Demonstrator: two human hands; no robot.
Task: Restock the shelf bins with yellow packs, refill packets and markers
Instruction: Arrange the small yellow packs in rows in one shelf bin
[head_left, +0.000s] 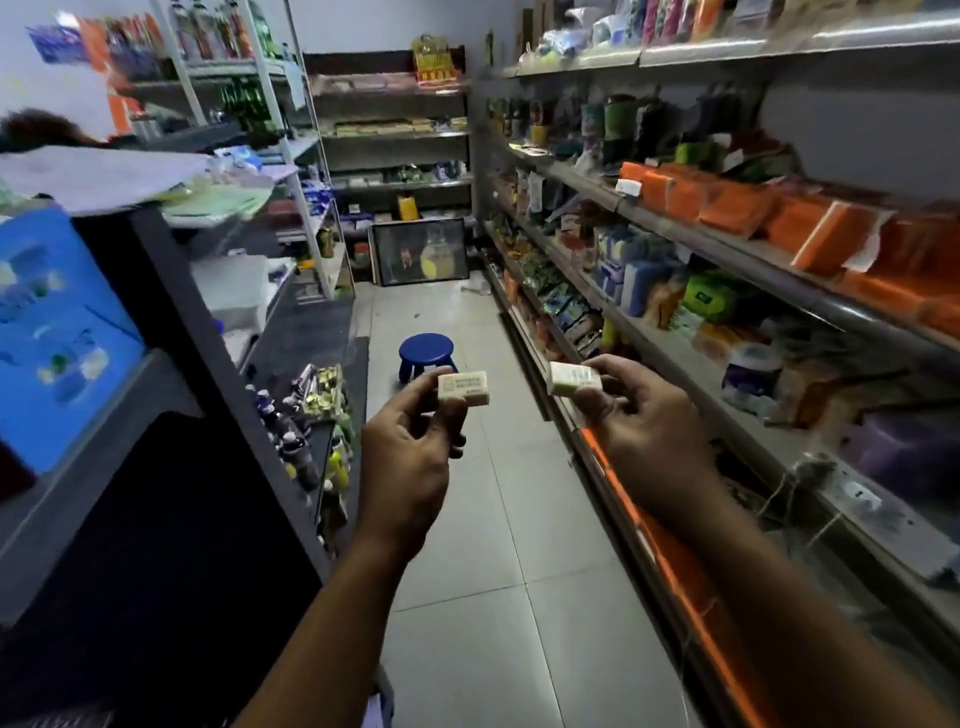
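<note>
Both my hands are raised in the middle of a shop aisle, each with a small pale yellow pack. My left hand (410, 447) pinches one pack (464, 388) between thumb and fingers. My right hand (641, 410) grips a second pack (573, 379) of the same kind, held slightly higher and to the right. The two packs are apart, roughly a hand's width between them. Print on their faces is too blurred to read.
Long shelves (727, 249) of packaged goods run along the right. A dark counter and racks (218, 322) with bottles stand on the left. A blue stool (427, 353) sits on the tiled floor ahead, a framed picture (420, 252) leans at the far end.
</note>
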